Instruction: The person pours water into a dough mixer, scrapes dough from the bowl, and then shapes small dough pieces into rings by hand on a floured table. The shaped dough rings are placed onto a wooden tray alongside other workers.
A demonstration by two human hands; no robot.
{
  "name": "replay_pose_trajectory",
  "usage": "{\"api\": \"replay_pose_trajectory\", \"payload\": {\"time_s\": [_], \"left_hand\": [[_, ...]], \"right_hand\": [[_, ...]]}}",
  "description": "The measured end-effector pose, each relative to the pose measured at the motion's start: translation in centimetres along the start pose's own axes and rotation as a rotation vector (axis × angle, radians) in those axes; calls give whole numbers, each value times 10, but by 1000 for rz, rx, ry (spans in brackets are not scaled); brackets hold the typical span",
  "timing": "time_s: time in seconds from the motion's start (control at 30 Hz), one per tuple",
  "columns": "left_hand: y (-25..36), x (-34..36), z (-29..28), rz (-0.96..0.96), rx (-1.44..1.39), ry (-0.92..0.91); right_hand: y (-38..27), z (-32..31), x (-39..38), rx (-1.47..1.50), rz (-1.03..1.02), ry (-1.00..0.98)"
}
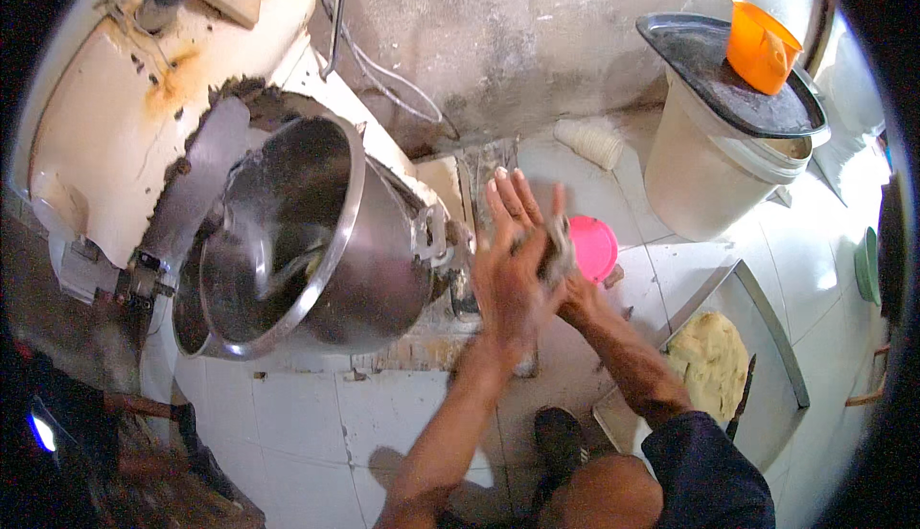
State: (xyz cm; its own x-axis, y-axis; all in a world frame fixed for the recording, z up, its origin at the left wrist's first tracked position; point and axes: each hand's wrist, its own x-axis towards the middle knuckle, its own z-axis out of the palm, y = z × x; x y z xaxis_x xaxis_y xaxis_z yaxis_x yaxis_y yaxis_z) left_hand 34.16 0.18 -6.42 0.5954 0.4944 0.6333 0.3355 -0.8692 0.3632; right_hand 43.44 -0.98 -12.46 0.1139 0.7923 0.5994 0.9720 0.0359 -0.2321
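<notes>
My left hand [506, 251] and my right hand [558, 246] are pressed palm to palm in the middle of the view, fingers stretched, both smeared with grey-white dough residue. Neither holds an object. They hover just right of a large steel mixing bowl [316, 241] mounted on a cream-coloured dough mixer [125, 117] with a crusted head. Behind my right hand a pink round lid [596, 246] lies on the white tiled floor.
A cream bucket [709, 179] with a dark tray and an orange jug [760, 45] on top stands at the upper right. A metal tray [767, 328] with a lump of yellowish dough [714, 361] lies at the right. My dark shoe [561, 438] is below.
</notes>
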Motion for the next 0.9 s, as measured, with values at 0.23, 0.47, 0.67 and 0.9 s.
{"api": "replay_pose_trajectory", "payload": {"time_s": [0.23, 0.47, 0.67, 0.9], "left_hand": [[-82, 52, 46, -130, 3, 22], [-15, 3, 48, -670, -1060, 11], [-38, -50, 61, -876, -934, -280], [-15, -108, 99, -451, -668, -304]], "right_hand": [[-21, -16, -32, 39, -25, -110], [-5, -24, -1, 1185, 760, 313], [-42, 9, -29, 1362, 890, 272], [77, 121, -15, 947, 730, 446]]}}
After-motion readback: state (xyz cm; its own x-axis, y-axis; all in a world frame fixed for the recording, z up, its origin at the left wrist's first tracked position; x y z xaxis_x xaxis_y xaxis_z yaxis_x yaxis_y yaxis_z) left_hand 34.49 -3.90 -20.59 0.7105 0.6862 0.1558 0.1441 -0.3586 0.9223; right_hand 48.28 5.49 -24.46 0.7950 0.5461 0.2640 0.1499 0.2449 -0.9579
